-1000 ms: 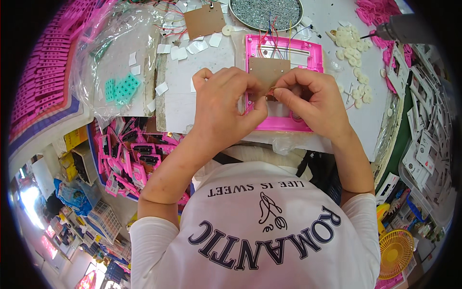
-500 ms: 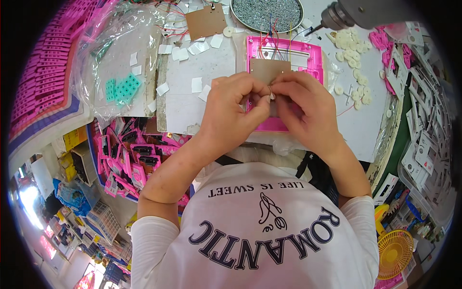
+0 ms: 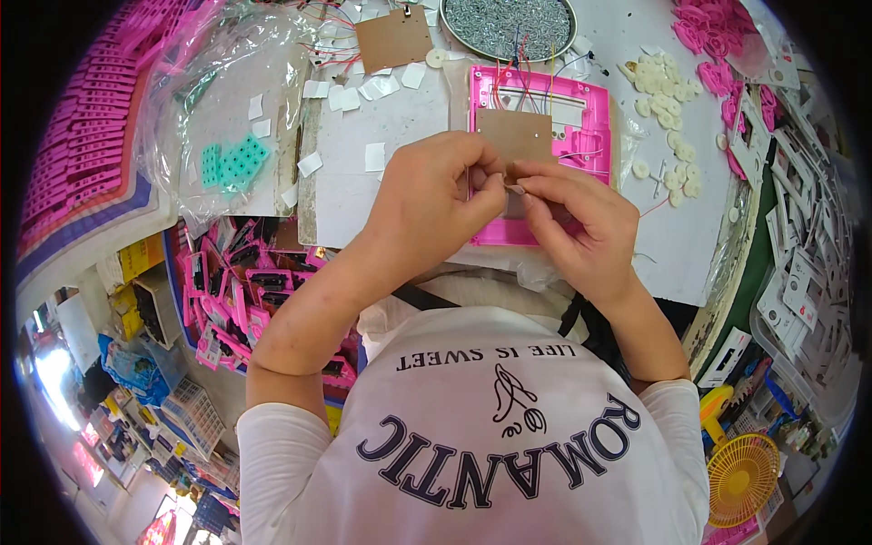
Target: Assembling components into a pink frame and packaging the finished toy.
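Note:
My left hand (image 3: 427,195) and my right hand (image 3: 586,218) meet fingertip to fingertip over the work, both closed in a pinch. Between them is a small pale flat piece (image 3: 514,189), too small and covered for me to tell its kind. Just beyond the fingers a brown circuit board (image 3: 513,134) lies on a bright pink plastic housing (image 3: 595,118). Thin red, blue and yellow wires (image 3: 522,80) run from the board's far side. My fingers hide the near left part of the housing.
A round tray of screws (image 3: 509,27) stands at the back beside another brown board (image 3: 393,41). White squares (image 3: 343,98) lie scattered to the left, near teal rubber pads (image 3: 238,163). Cream plastic wheels (image 3: 663,91) are spread on the right. Pink parts (image 3: 245,291) fill a bin at lower left.
The hanging power screwdriver at the upper right has gone out of view. My right fingertips have shifted slightly nearer and the pale piece now lies flatter between the hands.

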Motion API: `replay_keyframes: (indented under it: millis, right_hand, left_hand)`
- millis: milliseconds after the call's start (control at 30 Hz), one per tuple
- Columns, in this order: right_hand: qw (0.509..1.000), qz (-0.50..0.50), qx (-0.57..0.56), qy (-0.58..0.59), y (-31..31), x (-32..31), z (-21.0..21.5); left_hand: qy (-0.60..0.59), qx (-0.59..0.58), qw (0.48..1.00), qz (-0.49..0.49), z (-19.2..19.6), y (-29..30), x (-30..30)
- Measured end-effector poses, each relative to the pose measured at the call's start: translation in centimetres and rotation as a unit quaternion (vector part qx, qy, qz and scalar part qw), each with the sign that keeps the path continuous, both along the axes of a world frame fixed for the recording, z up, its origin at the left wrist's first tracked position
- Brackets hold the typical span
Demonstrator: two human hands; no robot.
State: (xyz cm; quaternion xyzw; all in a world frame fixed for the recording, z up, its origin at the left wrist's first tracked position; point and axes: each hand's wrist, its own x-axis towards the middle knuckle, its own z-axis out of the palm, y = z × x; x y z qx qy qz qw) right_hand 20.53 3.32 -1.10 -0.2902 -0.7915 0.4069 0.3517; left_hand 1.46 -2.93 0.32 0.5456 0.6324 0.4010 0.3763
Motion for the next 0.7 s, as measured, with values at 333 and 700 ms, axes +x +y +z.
replay_keyframes:
  millis: [333, 700]
  right_hand:
    - [1.0, 0.008, 0.006, -0.011, 0.1, 0.2, 0.3]
    - [0.999, -0.012, -0.031, -0.011, -0.1, 0.5, 0.2]
  left_hand:
    - [0.002, 0.025, 0.999, 0.027, 1.1, -2.4, 2.1]
    - [0.029, 0.048, 0.998, 0.031, 0.5, -1.1, 2.5]
